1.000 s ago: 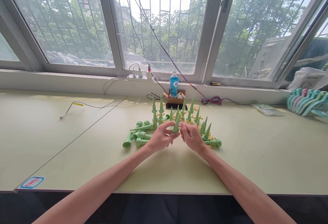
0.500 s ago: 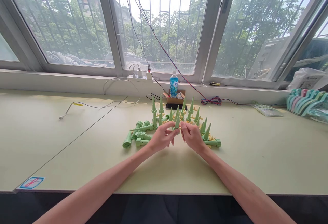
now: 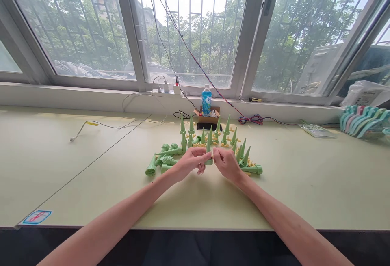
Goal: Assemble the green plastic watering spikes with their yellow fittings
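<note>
My left hand (image 3: 192, 162) holds a green plastic watering spike (image 3: 209, 145) upright, point up, between thumb and fingers. My right hand (image 3: 226, 162) is closed in a pinch at the spike's right side, on a small yellow valve (image 3: 212, 157) that is mostly covered by the fingertips. Behind both hands stand several more green spikes (image 3: 227, 124), points up, many with yellow valves sticking out. By my left hand lie loose green spikes (image 3: 150, 166) on their sides, their open ends showing. Another lying spike (image 3: 256, 169) is beside my right wrist.
Behind the spikes are a small cardboard box (image 3: 215, 116), a blue bottle (image 3: 206, 101) and a dark phone (image 3: 201, 126). A cable bundle (image 3: 252, 119) lies against the sill. Hangers (image 3: 362, 122) are at the far right, a white cable (image 3: 103, 124) at the left.
The held spike has come slightly down and to the left with my left hand. My right hand has shifted slightly left and stays pinched beside it.
</note>
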Action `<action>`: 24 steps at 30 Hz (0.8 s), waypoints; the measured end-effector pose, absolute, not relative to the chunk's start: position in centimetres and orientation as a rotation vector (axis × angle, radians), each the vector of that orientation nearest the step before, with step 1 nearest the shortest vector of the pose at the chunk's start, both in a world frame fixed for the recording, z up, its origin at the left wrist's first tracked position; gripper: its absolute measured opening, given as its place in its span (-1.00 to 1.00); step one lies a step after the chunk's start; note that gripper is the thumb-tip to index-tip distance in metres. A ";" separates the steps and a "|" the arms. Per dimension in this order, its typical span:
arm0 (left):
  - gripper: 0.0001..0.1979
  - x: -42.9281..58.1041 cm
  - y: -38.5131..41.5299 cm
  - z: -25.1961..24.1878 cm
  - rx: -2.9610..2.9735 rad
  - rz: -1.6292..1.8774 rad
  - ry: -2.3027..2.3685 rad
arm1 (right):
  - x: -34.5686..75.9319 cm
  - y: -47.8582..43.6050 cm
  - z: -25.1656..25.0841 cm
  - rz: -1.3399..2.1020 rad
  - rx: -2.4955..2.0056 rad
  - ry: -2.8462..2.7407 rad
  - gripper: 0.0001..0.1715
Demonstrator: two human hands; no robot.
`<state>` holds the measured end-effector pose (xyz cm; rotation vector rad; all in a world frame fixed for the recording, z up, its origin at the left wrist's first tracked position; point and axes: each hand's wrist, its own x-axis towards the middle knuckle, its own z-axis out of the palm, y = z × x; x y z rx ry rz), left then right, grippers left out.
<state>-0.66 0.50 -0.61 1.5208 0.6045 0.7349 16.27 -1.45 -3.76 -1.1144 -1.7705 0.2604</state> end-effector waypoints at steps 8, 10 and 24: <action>-0.73 -0.9 0.8 -0.7 1.156 0.547 0.516 | 16.7 -1.9 -3.6 0.006 -1.066 -1.956 -0.48; -0.76 -0.9 0.7 -0.7 1.101 0.520 0.487 | 16.7 -2.1 -3.6 -0.096 -1.034 -1.996 -0.52; -0.60 -0.3 0.5 -1.6 1.844 0.968 0.723 | 16.4 -0.9 -4.2 0.138 -1.115 -1.840 -0.50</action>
